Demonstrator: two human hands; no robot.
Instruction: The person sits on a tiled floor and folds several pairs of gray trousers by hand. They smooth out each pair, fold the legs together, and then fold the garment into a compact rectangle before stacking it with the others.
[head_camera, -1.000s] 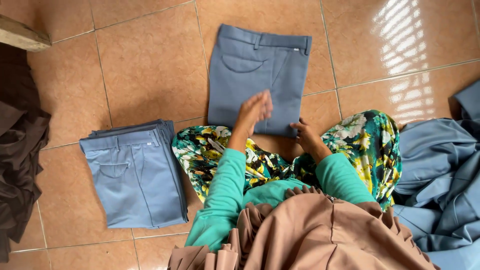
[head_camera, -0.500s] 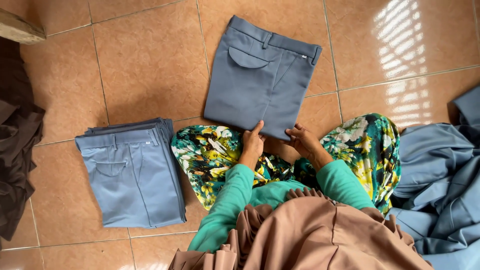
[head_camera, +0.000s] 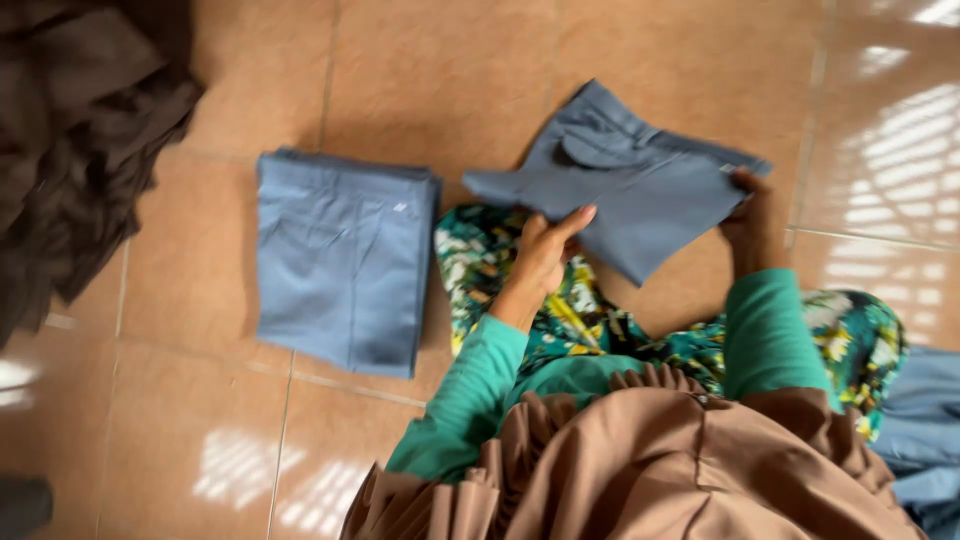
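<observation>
Folded trousers: The blue-grey folded trousers (head_camera: 630, 185) are up off the floor, tilted, between my two hands. I can see a back pocket on them.
My left hand: My left hand (head_camera: 545, 250) grips the near edge of the folded trousers, with my thumb on top and my fingers under the cloth.
My right hand: My right hand (head_camera: 748, 215) grips the far right corner of the same trousers. Its fingers are closed on the cloth.
My sleeves: Both my arms wear green sleeves (head_camera: 470, 390).
My skirt: Under my hands lies my flowery skirt (head_camera: 500, 265), green, yellow and white. It is just below the trousers I hold.
Stack: To the left of my left hand sits a neat stack of folded trousers (head_camera: 345, 260), the same blue-grey. It lies flat on the floor, near my skirt.
Dark cloth: Far to the left of my left hand is a heap of dark brown cloth (head_camera: 80, 130).
Blue cloth: To the right of my right arm, low down, is more loose blue cloth (head_camera: 925, 430).
Floor: All of it is on orange-brown floor tiles (head_camera: 440, 80).
</observation>
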